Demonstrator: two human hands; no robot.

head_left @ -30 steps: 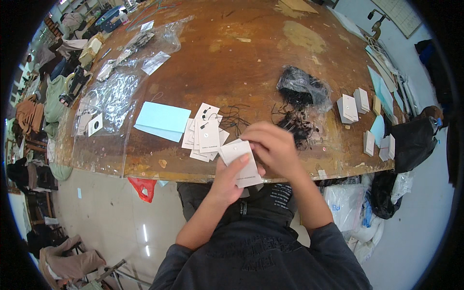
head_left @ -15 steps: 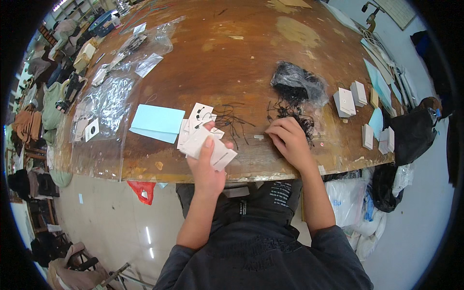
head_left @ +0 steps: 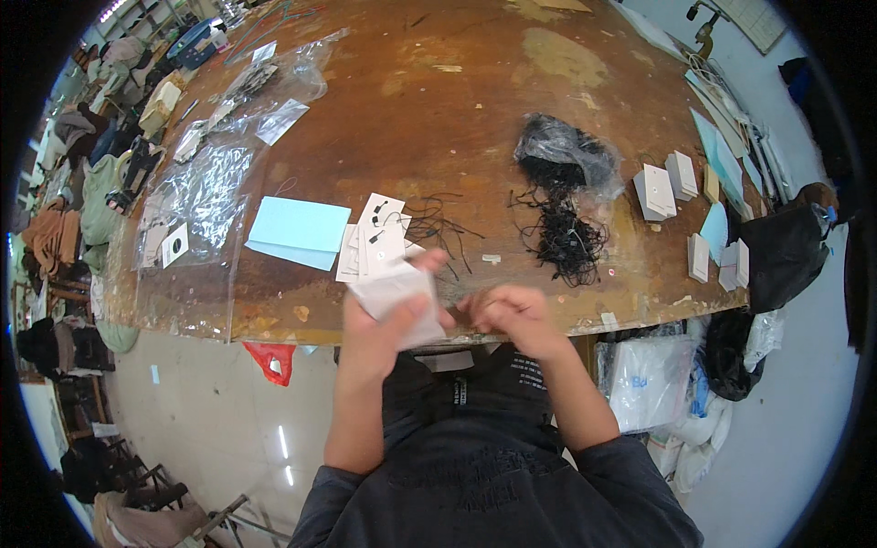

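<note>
In my left hand (head_left: 373, 329) is a small stack of white card tags (head_left: 397, 290), gripped with the thumb across the top and blurred by motion. Close to its right, near the table's front edge, my right hand (head_left: 513, 320) has its fingers curled together; whatever may be in them is too small to make out. Just beyond the left hand lie overlapping white tags (head_left: 379, 219) with black cords on them. Loose black cords (head_left: 443, 224) spread beside these tags. Farther right lies a tangled heap of black cords (head_left: 568, 239), touching a clear plastic bag (head_left: 585, 163) of more cords.
Folded light-blue paper (head_left: 297, 230) lies left of the tags. Clear plastic sheets (head_left: 196, 205) cover the table's left side, with a white tag (head_left: 174, 245) on them. Stacks of white cards (head_left: 654, 194) stand at the right. A black bag (head_left: 790, 260) sits by the right edge.
My right hand has left the cord heap and moved left and nearer to me, close to the tag stack. My left hand has shifted slightly, turning the stack.
</note>
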